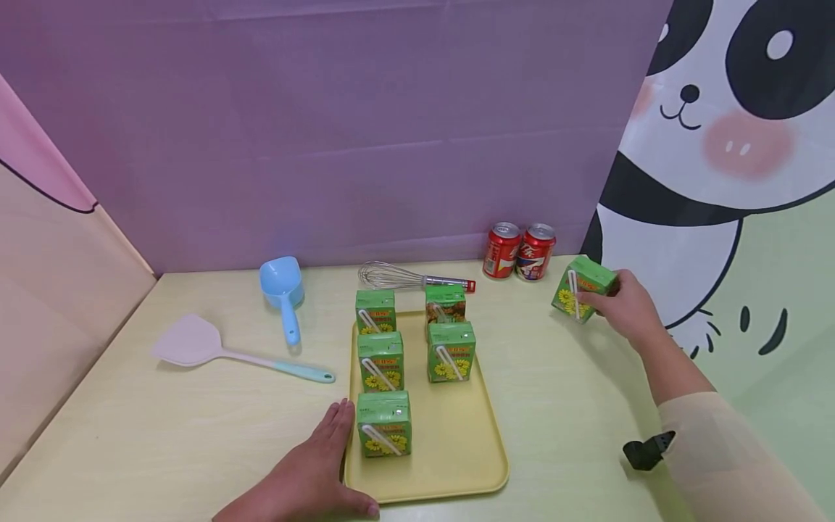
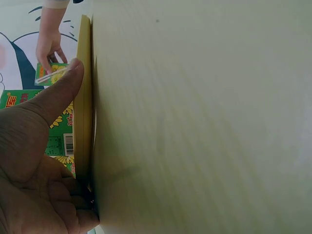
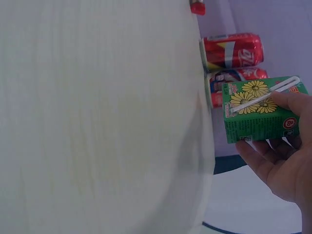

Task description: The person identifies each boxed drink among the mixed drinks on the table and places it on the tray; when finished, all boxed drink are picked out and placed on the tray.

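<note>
In the head view, my right hand [image 1: 629, 308] grips a green drink carton [image 1: 566, 299] with yellow flowers and a white straw on its front. The carton is tilted near the table's right side; the right wrist view shows my thumb over its straw side. My left hand [image 1: 306, 464] rests at the near left corner of a yellow tray [image 1: 450, 457]. Its fingers lie fairly straight along the tray's left side, and its thumb touches the near rim. Several matching cartons stand upright on the tray, including a front one [image 1: 383, 428], in a left and a right column.
Two red drink cans [image 1: 501, 252] stand at the back right. Behind the tray lies a whisk [image 1: 417, 278]. On the left are a blue scoop [image 1: 283, 286] and a pale spatula [image 1: 196, 344] with a light blue handle end. A purple backdrop [image 1: 365, 145] rises behind the table.
</note>
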Motion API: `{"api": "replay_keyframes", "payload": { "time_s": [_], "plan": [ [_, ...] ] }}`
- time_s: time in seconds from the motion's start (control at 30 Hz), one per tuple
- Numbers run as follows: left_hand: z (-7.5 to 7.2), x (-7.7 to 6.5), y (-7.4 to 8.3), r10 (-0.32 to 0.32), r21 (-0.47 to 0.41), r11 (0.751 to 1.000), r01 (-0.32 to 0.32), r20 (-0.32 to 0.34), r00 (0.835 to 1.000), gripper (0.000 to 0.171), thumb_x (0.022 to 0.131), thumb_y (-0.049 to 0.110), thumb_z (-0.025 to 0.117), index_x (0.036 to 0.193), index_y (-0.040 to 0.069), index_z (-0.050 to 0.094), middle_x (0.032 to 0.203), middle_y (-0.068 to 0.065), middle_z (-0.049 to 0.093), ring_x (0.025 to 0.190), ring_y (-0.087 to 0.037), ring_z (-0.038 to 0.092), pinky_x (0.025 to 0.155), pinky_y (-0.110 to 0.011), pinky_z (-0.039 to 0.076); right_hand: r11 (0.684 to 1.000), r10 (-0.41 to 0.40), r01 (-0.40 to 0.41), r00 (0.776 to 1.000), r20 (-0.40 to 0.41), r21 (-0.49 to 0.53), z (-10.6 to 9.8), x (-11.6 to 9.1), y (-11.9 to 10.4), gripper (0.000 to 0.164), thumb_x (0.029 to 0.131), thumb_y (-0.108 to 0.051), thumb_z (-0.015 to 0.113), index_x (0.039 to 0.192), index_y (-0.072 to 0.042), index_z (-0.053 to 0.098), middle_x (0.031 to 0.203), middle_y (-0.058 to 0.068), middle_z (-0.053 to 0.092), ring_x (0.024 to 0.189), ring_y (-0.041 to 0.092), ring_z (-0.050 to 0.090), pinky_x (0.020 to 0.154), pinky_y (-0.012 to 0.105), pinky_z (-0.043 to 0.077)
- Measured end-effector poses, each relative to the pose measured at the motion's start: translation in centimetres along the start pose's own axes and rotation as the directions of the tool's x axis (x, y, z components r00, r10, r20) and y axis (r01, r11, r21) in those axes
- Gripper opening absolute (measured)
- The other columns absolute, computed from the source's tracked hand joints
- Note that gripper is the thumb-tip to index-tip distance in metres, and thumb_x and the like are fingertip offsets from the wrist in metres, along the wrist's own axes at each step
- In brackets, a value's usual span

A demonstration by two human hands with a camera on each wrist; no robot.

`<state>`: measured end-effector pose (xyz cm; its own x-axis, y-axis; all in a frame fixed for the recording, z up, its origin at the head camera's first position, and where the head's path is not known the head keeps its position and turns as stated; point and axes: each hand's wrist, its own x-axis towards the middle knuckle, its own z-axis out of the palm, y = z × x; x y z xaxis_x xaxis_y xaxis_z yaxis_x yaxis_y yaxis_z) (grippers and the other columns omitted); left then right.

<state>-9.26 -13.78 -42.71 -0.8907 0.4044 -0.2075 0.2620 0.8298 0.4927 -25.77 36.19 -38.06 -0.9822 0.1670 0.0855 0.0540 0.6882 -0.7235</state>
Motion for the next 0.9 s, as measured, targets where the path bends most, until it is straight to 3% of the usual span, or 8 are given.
{"api": "replay_keyframes", "payload": {
  "time_s": [0.3,0.5,0.73,0.9],
  "plan": [
    [0.0,0.0,0.0,0.006,0.000,1.000,-0.006,-0.010,1.000,0.137,0.049,0.079,0.068,0.149,0.007,0.007,0.155,-0.008,0.008,0.140,-0.025,0.007,0.103,-0.049,0.029,0.997,-0.075,0.077,0.995,0.073,-0.024,0.2,-2.8,-4.2,0.077,0.081,-0.052,0.064,0.126,0.001,0.032,0.117,0.020,0.048,0.105,0.034,0.049,0.073,0.038,0.051],
    [0.1,0.1,-0.1,0.009,0.002,1.000,-0.009,-0.006,1.000,0.138,0.048,0.079,0.068,0.149,0.006,0.008,0.154,-0.009,0.009,0.140,-0.026,0.008,0.103,-0.049,0.029,0.987,-0.143,0.150,0.983,0.118,-0.051,0.8,-5.8,-7.5,0.066,0.080,-0.049,0.067,0.121,-0.005,0.038,0.112,0.014,0.052,0.103,0.031,0.048,0.068,0.035,0.048],
    [0.1,0.2,-0.1,-0.003,0.006,1.000,0.003,-0.002,1.000,0.139,0.047,0.080,0.067,0.149,0.006,0.008,0.154,-0.010,0.010,0.140,-0.026,0.008,0.103,-0.050,0.029,0.964,-0.267,0.260,0.943,0.199,0.062,2.6,-9.0,-10.5,0.052,0.078,-0.038,0.073,0.112,-0.011,0.043,0.106,0.008,0.059,0.095,0.026,0.057,0.070,0.034,0.052],
    [0.1,0.2,-0.1,-0.005,-0.001,1.000,0.005,0.004,1.000,0.139,0.048,0.080,0.067,0.149,0.006,0.008,0.154,-0.010,0.010,0.140,-0.026,0.007,0.104,-0.050,0.028,0.941,-0.329,0.290,0.906,0.266,0.176,3.6,-11.3,-12.2,0.049,0.077,-0.030,0.076,0.109,-0.014,0.044,0.104,0.007,0.060,0.083,0.021,0.064,0.068,0.032,0.054]
  ]
}}
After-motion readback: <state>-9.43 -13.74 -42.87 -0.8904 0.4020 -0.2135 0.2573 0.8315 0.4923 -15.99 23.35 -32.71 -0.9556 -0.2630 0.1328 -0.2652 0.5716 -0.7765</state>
